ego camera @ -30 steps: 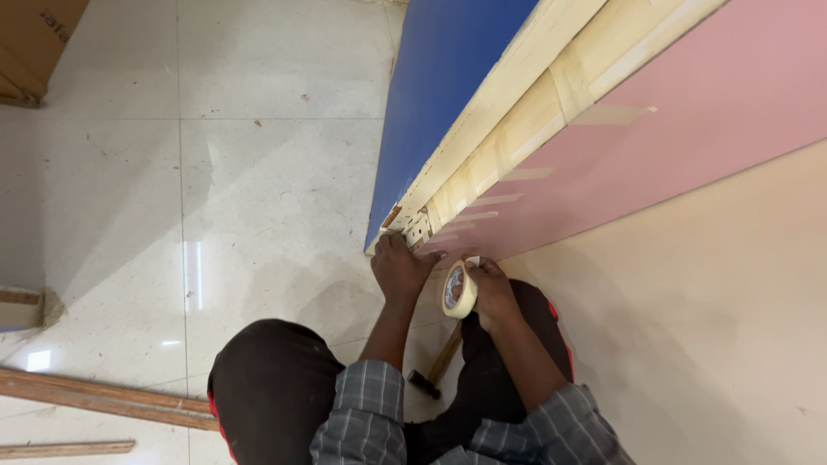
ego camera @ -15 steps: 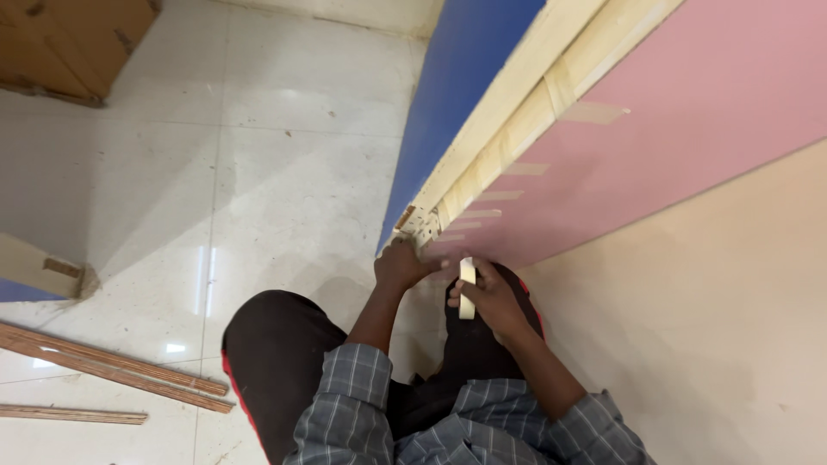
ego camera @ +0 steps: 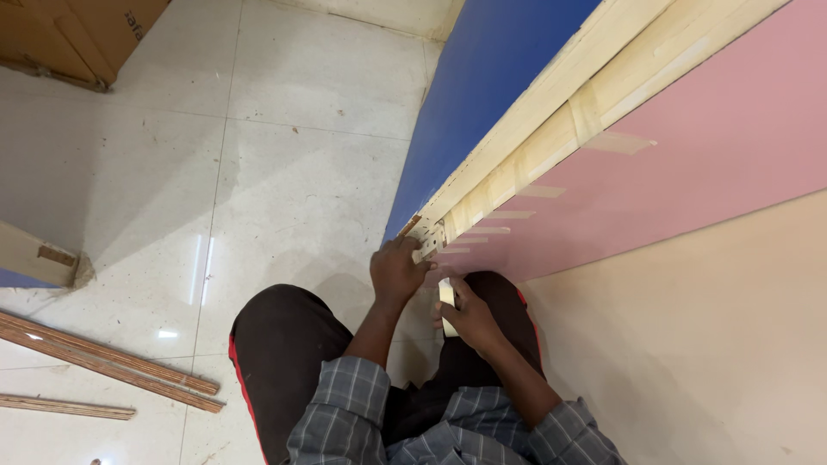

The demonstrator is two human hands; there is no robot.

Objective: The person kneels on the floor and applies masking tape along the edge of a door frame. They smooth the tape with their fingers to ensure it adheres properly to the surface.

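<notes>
I crouch on a tiled floor at the end of a long panel with a blue face (ego camera: 482, 95), a pale wooden edge (ego camera: 551, 120) and a pink face (ego camera: 689, 172). My left hand (ego camera: 396, 271) presses on the taped corner of the wooden edge (ego camera: 428, 237). A roll of masking tape (ego camera: 447, 303), seen edge-on, is gripped in my right hand (ego camera: 469, 319) just below that corner. Several short tape strips (ego camera: 508, 213) cross from the edge onto the pink face.
Thin wooden strips (ego camera: 103, 362) lie on the floor at the left. A cardboard box (ego camera: 86, 34) stands at the top left, and a wooden block (ego camera: 34, 254) pokes in at the left edge. A beige panel (ego camera: 689, 344) fills the lower right.
The view has shifted and the panel corner sits lower right. My right hand turned the tape roll from face-on to edge-on and drew it a little downward; my left hand stays on the corner.
</notes>
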